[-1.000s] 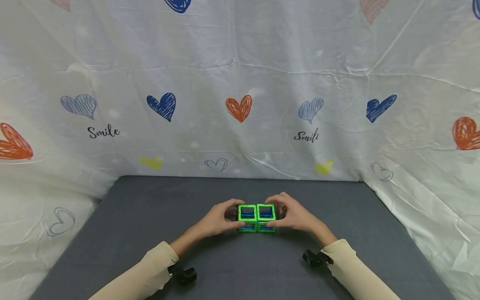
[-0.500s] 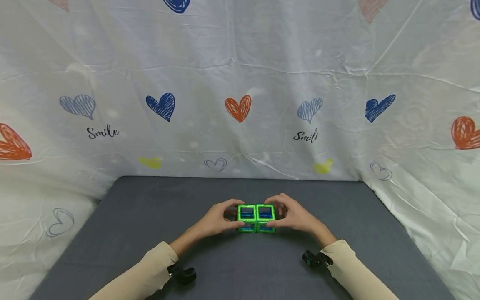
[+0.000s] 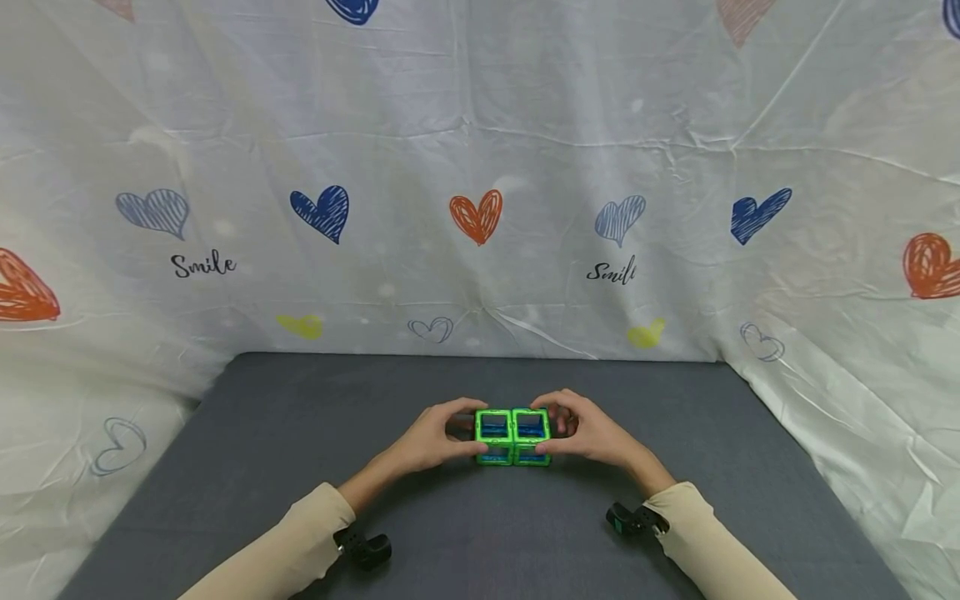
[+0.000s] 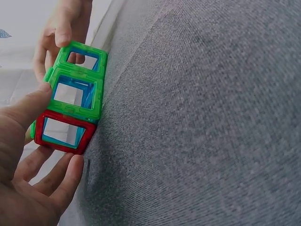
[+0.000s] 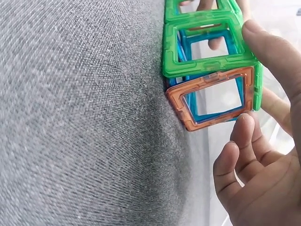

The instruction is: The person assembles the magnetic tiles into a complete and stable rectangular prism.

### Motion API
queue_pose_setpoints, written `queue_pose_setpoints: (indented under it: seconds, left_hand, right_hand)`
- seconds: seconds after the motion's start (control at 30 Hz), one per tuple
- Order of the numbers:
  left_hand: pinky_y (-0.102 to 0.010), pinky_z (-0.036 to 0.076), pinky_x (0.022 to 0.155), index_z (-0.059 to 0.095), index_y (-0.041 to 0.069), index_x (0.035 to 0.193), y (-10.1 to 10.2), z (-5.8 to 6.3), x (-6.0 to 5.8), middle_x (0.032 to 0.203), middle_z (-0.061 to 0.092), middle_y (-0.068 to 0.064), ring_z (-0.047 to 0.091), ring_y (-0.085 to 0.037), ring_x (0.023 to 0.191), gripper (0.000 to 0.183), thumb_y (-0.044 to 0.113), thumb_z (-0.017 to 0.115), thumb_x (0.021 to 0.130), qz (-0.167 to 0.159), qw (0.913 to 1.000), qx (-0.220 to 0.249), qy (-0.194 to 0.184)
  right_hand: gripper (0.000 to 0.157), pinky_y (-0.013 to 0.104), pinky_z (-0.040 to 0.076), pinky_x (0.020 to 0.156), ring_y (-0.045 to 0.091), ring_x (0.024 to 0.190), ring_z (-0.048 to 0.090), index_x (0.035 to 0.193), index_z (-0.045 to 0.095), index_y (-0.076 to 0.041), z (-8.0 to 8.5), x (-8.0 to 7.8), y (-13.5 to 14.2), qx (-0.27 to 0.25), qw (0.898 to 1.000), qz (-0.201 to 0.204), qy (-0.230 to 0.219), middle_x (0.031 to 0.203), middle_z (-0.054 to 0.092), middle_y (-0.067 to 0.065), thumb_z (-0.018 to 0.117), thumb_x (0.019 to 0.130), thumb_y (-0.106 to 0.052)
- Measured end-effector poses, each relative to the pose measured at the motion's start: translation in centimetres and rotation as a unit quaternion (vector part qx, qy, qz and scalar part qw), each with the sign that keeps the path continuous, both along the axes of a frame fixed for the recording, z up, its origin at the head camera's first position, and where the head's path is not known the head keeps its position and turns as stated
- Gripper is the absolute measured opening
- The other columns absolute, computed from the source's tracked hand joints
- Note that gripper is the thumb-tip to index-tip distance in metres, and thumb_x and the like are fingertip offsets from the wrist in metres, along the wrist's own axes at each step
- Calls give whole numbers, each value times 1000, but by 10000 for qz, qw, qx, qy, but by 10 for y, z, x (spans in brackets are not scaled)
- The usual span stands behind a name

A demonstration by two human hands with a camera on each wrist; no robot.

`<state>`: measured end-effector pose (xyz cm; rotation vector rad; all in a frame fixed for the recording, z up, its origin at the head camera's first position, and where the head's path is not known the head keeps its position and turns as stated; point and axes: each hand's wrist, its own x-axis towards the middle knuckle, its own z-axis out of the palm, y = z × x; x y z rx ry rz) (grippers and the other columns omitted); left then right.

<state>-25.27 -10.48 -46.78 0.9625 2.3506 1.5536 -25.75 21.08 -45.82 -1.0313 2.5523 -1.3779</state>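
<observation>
Two cubes of magnetic tiles (image 3: 513, 437) stand side by side on the grey table, joined into one block with green frames on the top and front. In the left wrist view the block's left end is a red square tile (image 4: 63, 149); in the right wrist view its right end is an orange square tile (image 5: 181, 109). Blue tiles show through the openings. My left hand (image 3: 431, 437) holds the left end between thumb and fingers. At the right end, my right hand (image 3: 592, 431) grips the block likewise, thumb in front and index finger behind.
The grey table (image 3: 480, 533) reaches back to a white hanging cloth (image 3: 540, 167) printed with hearts and words. Black wrist cameras (image 3: 367, 550) are strapped near both cuffs of the beige sleeves (image 3: 277, 550).
Hardly anything differs. The right hand's fingers have shifted very slightly at the block's right end; the block and the left hand stay in place.
</observation>
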Motion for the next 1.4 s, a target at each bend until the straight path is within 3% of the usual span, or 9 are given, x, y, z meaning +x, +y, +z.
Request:
queue_pose_setpoints:
  seconds: [0.43,0.77,0.97,1.13,1.3,1.4]
  left_hand:
    - [-32,57,81,56,3,143,-2,-6,-4,136,59,-12,63,-31,116,57,16,79,92,-131,9998,49,132]
    - [-33,57,83,58,6,141,0,-2,-6,134,61,-9,65,-29,113,54,17,79,92,-158,9997,-23,199]
    - [-35,57,83,55,3,143,-2,-2,-8,138,58,-13,63,-33,115,56,17,78,93,-128,9998,-26,165]
    - [-41,54,91,52,0,146,-3,-2,-8,142,54,-15,58,-36,122,58,20,74,96,-108,9999,-23,73]
    - [-44,51,96,55,1,143,-2,-1,-8,137,59,-10,59,-33,122,56,21,75,96,-105,9999,-53,111]
    - [-45,51,95,56,1,142,-2,-1,-8,136,60,-10,59,-33,121,54,20,75,95,-107,9998,-76,124]
  right_hand:
    - [51,29,46,59,24,69,51,132,63,-8,-5,1,6,-418,9986,259,-172,96,58,17,85,85,-10]
    - [51,28,46,59,22,71,52,131,63,-8,-7,-1,9,-449,9983,278,-264,96,57,16,85,85,-9]
    - [62,29,47,59,22,73,53,139,55,-1,-8,-2,8,-507,9973,292,-433,102,56,19,85,85,-8]
    - [68,28,47,59,27,73,53,141,51,4,-10,-2,7,-487,9966,270,-609,103,55,23,85,84,-7]
    - [65,27,47,60,37,74,52,140,54,1,-10,-2,7,-546,9954,281,-735,103,55,23,85,83,-5]
    - [63,27,48,60,36,74,53,138,55,-1,-11,-1,7,-533,9954,282,-743,103,55,22,85,83,-5]
